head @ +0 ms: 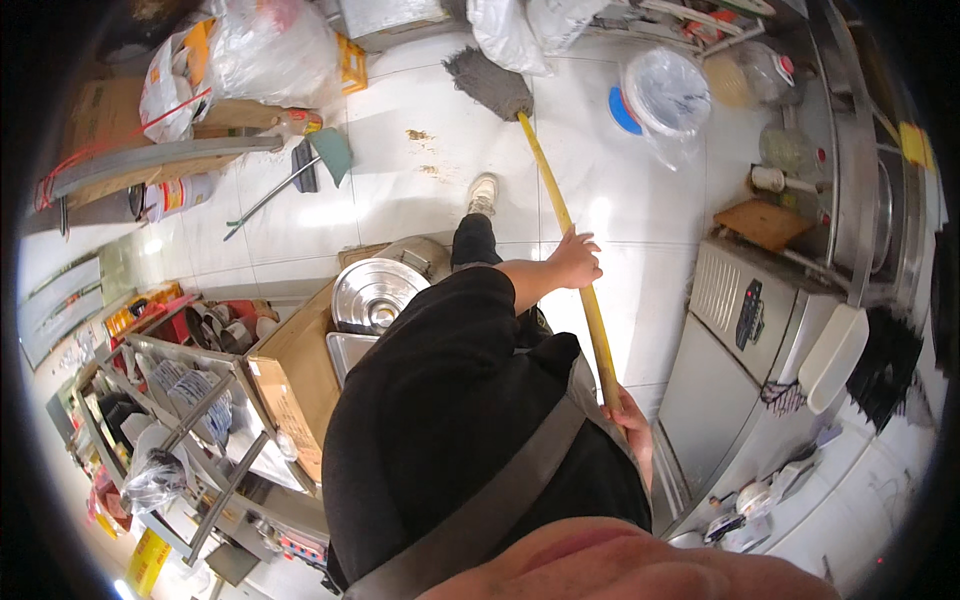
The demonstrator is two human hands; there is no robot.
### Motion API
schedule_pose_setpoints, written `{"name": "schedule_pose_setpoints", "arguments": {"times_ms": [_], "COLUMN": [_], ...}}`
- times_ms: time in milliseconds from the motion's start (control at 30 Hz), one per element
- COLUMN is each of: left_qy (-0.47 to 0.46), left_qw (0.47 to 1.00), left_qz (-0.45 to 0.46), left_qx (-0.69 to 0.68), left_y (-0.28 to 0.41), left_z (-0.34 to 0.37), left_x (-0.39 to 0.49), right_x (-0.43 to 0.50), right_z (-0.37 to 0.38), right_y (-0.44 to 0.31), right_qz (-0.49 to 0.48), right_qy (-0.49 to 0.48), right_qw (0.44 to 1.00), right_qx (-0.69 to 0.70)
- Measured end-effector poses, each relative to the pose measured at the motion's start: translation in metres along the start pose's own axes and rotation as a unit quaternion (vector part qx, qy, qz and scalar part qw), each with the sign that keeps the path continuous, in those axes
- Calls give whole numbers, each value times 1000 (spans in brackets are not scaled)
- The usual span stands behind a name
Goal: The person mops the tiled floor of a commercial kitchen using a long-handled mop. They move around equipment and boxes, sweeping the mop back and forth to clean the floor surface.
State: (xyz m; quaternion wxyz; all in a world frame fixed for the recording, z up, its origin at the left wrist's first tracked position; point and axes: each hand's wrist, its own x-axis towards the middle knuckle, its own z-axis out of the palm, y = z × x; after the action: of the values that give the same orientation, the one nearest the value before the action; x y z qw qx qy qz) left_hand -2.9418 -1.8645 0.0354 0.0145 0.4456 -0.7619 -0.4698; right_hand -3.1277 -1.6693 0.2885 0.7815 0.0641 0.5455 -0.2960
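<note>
A mop with a yellow handle (551, 176) slants down the middle of the view. Its dark grey mop head (487, 81) lies on the white tiled floor (420, 97), at the edge of some white plastic sacks (506, 34). Partway along the handle, my left hand (576, 259) holds it with some fingers loosely spread. My right hand (632, 424) grips the handle lower in the view, close beside my body, and is partly hidden. Brown smears (420, 136) mark the tiles left of the mop, just beyond my shoe (483, 193).
A dustpan (330, 154) and a plastic-wrapped bucket (666, 90) stand on the floor. To my left are a lidded steel pot (380, 296), a cardboard box (281, 382) and a dish rack (187, 390). At right stands a metal cabinet (712, 360) beneath steel shelving (862, 195).
</note>
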Motion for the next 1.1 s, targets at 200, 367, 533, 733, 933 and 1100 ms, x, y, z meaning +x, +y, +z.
{"name": "schedule_pose_setpoints", "arguments": {"times_ms": [200,367,533,733,933,1100], "left_qy": [-194,-407,-345,-224,9,67], "left_qw": [969,871,839,927,987,986], "left_qz": [155,276,411,300,146,58], "left_qx": [5,8,-95,38,68,138], "left_y": [66,145,250,155,-39,-159], "left_z": [82,109,56,-14,-71,-169], "left_x": [-34,-33,-53,29,58,36], "right_x": [-123,-225,-357,-199,-24,81], "right_z": [1,10,-6,9,133,239], "right_y": [35,27,-60,-109,-155,-151], "right_qz": [3,75,227,-64,42,6], "right_qy": [203,283,332,383,226,112], "right_qw": [977,924,884,843,887,737], "right_qx": [63,-245,-241,-372,-400,-667]}}
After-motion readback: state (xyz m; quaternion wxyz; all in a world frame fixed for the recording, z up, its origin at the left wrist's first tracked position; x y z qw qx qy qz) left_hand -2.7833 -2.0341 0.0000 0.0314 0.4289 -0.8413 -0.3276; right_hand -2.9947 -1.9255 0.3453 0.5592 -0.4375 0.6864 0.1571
